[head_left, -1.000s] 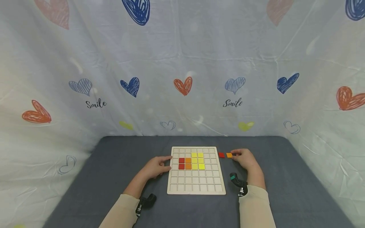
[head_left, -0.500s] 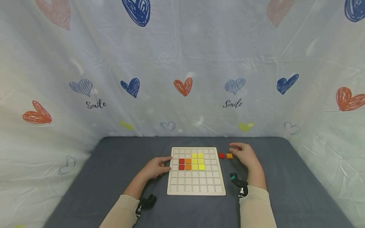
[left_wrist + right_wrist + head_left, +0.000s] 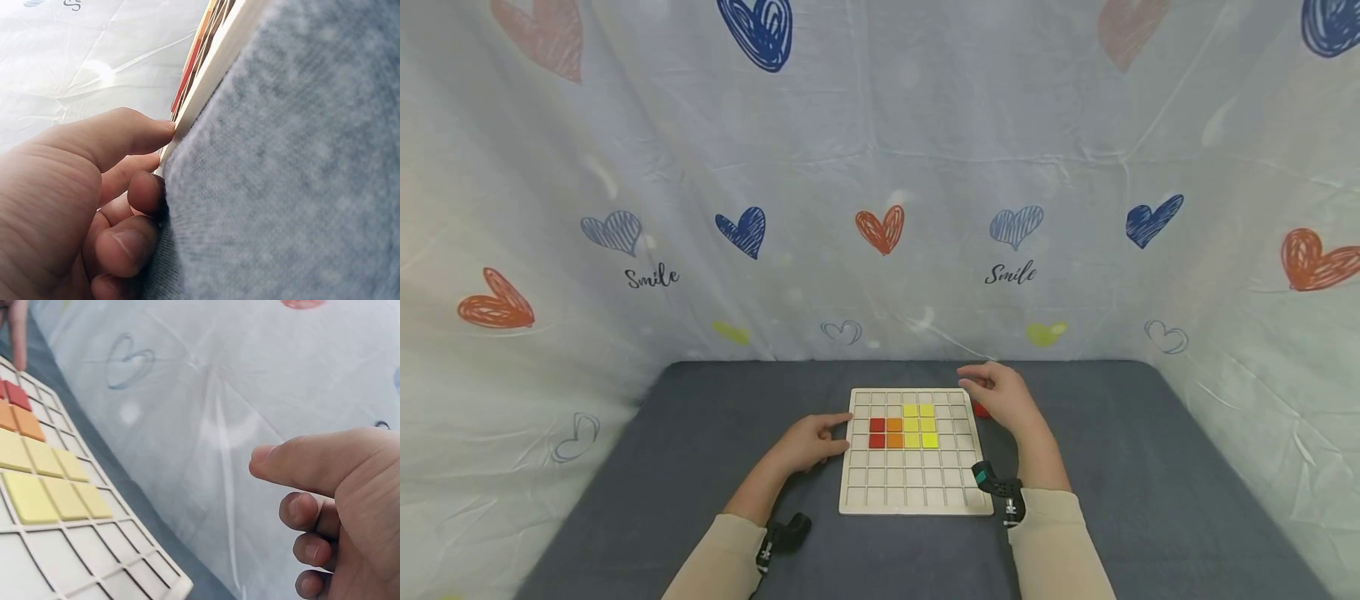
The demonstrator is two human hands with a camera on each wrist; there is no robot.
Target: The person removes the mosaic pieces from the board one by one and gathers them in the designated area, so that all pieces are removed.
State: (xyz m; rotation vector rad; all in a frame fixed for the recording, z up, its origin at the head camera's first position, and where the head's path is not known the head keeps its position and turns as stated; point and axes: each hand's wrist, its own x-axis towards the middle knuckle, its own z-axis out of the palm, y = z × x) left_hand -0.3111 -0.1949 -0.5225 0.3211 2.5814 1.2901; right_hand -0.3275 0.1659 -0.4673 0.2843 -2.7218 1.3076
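The left hand (image 3: 808, 442) lies on the dark grey surface (image 3: 700, 467) at the left side of the wooden grid board (image 3: 896, 476), thumb and index finger reaching straight out and set apart, their tips touching its left edge; the other fingers are bent beneath. A black wrist camera (image 3: 792, 533) sits below that hand, beside a beige sleeve (image 3: 715, 562).

The board lies flat, just right of these fingertips. Across its cells, from the left, come two red tiles (image 3: 877, 433) in one column, two orange tiles (image 3: 894, 433) in the next, then six yellow tiles (image 3: 921, 427) filling two columns, one row higher at the top.

At the board's upper right corner the right hand (image 3: 1003, 398) hovers, thumb and index finger apart with nothing between them, the remaining fingers loosely bent. Just beside the board's right edge, a loose red tile (image 3: 981, 410) shows, partly covered by this hand.
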